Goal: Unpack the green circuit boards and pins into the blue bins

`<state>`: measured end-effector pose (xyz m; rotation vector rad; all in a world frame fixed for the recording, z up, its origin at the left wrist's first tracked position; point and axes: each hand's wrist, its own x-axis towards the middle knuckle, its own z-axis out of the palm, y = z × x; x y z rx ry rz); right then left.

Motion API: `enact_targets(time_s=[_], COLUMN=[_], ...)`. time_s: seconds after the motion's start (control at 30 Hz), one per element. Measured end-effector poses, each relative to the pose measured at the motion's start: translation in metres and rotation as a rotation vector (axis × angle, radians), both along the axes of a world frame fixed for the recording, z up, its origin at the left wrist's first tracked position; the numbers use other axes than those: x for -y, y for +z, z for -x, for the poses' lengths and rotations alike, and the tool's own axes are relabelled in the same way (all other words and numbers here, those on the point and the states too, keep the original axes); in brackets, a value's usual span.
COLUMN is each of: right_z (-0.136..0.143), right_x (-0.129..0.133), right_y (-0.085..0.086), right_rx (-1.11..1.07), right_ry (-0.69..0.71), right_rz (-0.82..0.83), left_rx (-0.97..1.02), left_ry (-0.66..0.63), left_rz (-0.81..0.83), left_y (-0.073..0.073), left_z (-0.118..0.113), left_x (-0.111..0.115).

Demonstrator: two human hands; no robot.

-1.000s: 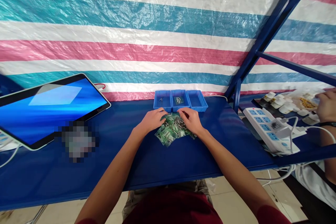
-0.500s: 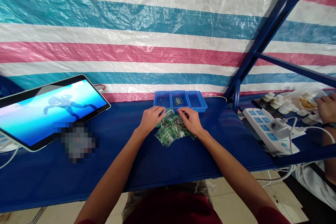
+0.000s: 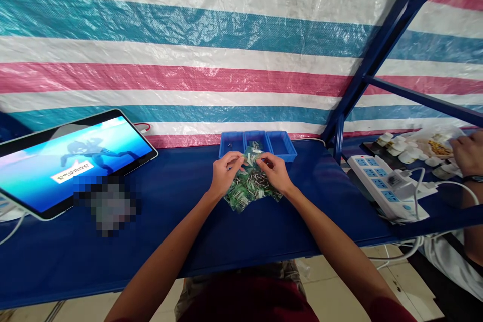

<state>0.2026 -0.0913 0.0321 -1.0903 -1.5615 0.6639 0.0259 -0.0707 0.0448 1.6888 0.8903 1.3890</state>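
Between my two hands is a small clear plastic bag (image 3: 252, 153) with silvery metal pieces in it, lifted at the front edge of the blue bins. My left hand (image 3: 225, 173) is closed, its thumb and fingertips pinching the bag's left side. On the opposite side, my right hand (image 3: 278, 175) pinches the bag's right edge. Below both hands lies a heap of similar greenish, see-through bags (image 3: 241, 196) holding small metal parts, partly covered by the fingers.
Three joined blue plastic bins (image 3: 285, 147) stand behind the heap on the blue table (image 3: 158, 241); a tiny metal piece lies in the left one. A tablet (image 3: 101, 148) is at left. At right are a power strip (image 3: 381, 181), white-capped bottles (image 3: 400, 148) and another person's hand (image 3: 468, 153).
My left hand has moved slightly right, closer to my right hand. A small bag is now raised between them, above the heap. A caption has appeared on the tablet's screen.
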Motion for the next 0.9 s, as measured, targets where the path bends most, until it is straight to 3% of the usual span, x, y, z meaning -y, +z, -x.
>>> enact_targets(time_s=[0.27, 0.43, 0.7, 0.9], right_z=[0.0000, 0.0005, 0.0019, 0.0002], right_x=[0.0055, 0.0068, 0.0095, 0.0045], right_y=[0.0074, 0.0073, 0.0051, 0.0011], right_rx=[0.144, 0.163, 0.165, 0.192], right_ry=[-0.056, -0.033, -0.021, -0.068], right_rz=[-0.093, -0.100, -0.283, -0.305], left_rx=[-0.036, -0.149, 0.011, -0.047], left_ry=[-0.129, -0.126, -0.110, -0.182], left_rz=[0.074, 0.046, 0.167, 0.166], left_y=[-0.0032, -0.0002, 0.0040, 0.0037], left_z=[0.0007, -0.0004, -0.0011, -0.0008], left_x=[-0.0017, -0.0011, -0.0019, -0.0032])
